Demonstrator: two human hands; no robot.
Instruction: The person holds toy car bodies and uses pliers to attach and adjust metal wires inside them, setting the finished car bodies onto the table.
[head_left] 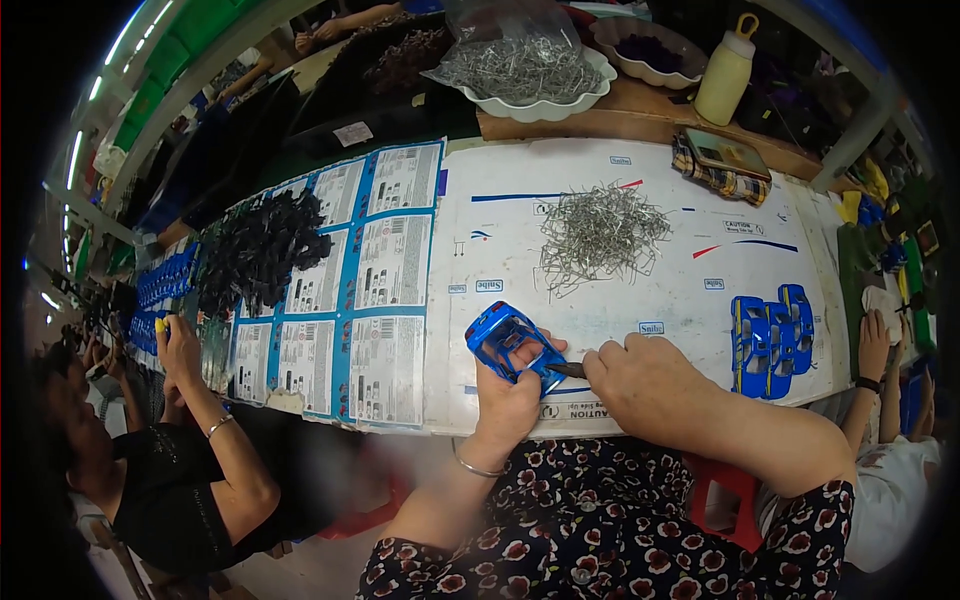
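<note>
We find the left hand (pixel 508 405) turned palm up at the near edge of the table, fingers curled around a blue toy car body (pixel 488 331). Fingers show through the body's open middle, and the thumb presses at its near right end. We note the right hand (pixel 645 375) just to the right, closed in a grip on a dark, narrow tool (pixel 569 369), whose tip meets that same end of the car body; whether it enters an opening there we cannot tell.

The car body is held above white printed sheeting (pixel 500 240), which covers the table's right part. Beyond the hands, slightly right, we record a loose heap of bent metal wires (pixel 603 238). Well to the right, more blue car bodies (pixel 768 345) stand packed side by side. To the left, we observe blue-bordered printed sheets (pixel 392 260) and, partly over them, a heap of black pieces (pixel 262 250).

At the far side we list a white scalloped bowl (pixel 540 108) of metal wires under a clear bag, a second bowl (pixel 608 38) with dark purple contents, a pale yellow bottle (pixel 724 82) and a checked cloth (pixel 745 187) under a flat device (pixel 725 150). On the left, a co-worker (pixel 165 490) holds up something yellow.
</note>
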